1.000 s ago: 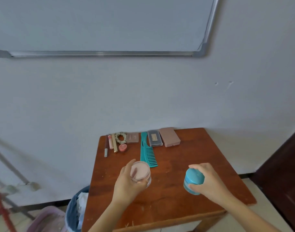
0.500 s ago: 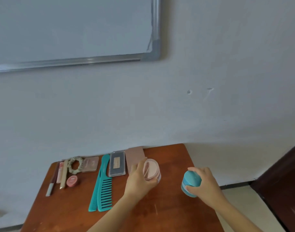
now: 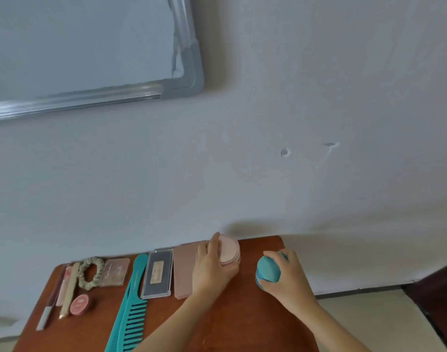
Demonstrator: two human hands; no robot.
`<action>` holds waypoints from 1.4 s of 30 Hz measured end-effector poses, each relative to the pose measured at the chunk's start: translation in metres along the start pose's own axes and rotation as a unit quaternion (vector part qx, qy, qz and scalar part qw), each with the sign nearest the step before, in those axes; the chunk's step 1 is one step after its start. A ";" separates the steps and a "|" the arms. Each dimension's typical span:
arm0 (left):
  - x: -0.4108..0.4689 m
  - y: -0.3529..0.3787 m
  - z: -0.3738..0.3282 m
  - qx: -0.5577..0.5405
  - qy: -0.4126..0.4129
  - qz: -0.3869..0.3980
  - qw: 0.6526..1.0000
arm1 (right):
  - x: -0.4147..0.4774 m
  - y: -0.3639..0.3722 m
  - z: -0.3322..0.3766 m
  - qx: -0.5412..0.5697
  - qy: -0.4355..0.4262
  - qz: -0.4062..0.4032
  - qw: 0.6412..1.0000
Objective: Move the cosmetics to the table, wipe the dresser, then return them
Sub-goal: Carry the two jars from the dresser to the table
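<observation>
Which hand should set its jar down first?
The left hand, probably: its pink jar is beside the pink case, at the row's end. The right hand holds the teal jar apart.

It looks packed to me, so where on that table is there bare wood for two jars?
Bare wood shows between the pink jar in the left hand and the teal jar in the right hand, and nearer, between the forearms. The table is crowded along the back, from pens to pink palette.
</observation>
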State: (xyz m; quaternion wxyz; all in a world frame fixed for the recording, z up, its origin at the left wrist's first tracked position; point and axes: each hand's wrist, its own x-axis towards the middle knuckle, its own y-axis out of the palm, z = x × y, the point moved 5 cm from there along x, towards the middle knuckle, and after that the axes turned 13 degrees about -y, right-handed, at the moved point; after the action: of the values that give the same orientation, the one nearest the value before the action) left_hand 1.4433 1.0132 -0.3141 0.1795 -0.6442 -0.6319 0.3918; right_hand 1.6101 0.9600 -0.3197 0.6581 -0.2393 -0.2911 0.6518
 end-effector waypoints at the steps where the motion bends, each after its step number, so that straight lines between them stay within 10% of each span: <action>1: 0.004 0.001 0.000 0.003 0.000 -0.004 1.000 | 0.008 0.001 -0.001 0.000 -0.006 -0.003 1.000; 42: -0.034 -0.021 0.006 0.040 0.073 -0.111 0.990 | 0.003 -0.013 0.031 -0.122 -0.081 -0.056 0.988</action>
State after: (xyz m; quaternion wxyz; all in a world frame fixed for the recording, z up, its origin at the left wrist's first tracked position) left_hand 1.4283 0.9824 -0.2932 0.2931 -0.5893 -0.6687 0.3458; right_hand 1.5980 0.9607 -0.2882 0.6335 -0.2475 -0.4335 0.5912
